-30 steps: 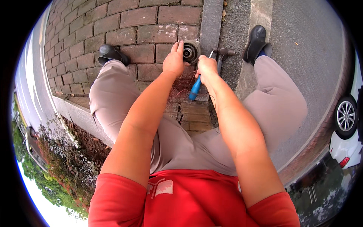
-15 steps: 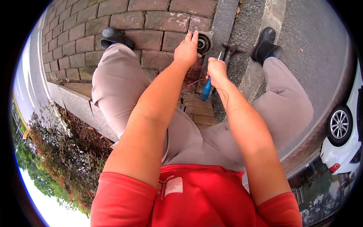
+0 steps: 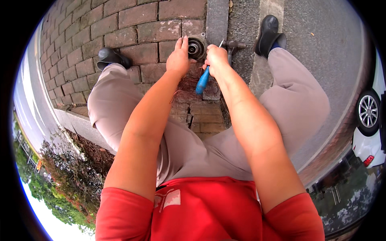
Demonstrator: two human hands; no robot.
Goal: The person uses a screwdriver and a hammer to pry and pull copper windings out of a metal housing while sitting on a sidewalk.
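My left hand (image 3: 178, 59) rests flat, fingers together, on the left side of a round metal fitting (image 3: 196, 47) set into the brick pavement. My right hand (image 3: 216, 59) is closed around a screwdriver with a blue handle (image 3: 202, 81); its metal tip points up toward the fitting's right side. A dark hammer-like tool (image 3: 232, 45) lies on the ground just right of the fitting. Thin reddish wires lie tangled below my hands.
I squat with grey trousers and black shoes, one on the bricks (image 3: 108, 57), one on the asphalt (image 3: 267, 35). A stone kerb (image 3: 216, 20) splits bricks from road. A white car (image 3: 368, 120) stands at right; a planted bed (image 3: 76, 168) lies at left.
The view has shifted as my head moved. Both hands stay at the fitting; my right hand with the screwdriver has come closer to it.
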